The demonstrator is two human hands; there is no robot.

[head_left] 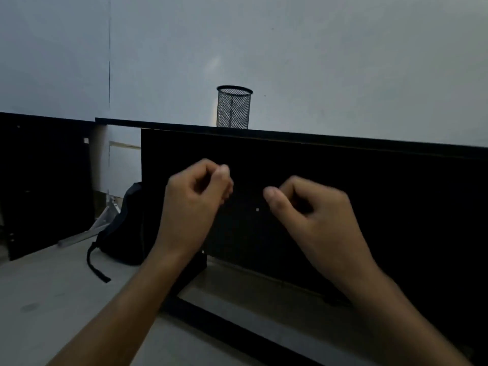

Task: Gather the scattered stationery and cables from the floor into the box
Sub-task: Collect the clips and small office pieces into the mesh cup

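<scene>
No box, stationery or cables appear anywhere in the view. Both hands are raised in front of a dark panel point(343, 207). The left hand point(195, 204) sits at about 9 o'clock from the right hand point(314, 215), the two near each other but apart. Each has its fingers curled in loosely toward the thumb; I cannot tell whether either pinches anything, as the picture is dim and blurred. At 12 o'clock above the hands, a black mesh pen cup point(234, 107) stands upright on the worktop point(343, 138). At 8 o'clock, a black backpack point(124, 228) rests on the pale floor point(52, 299) against the panel's left edge.
</scene>
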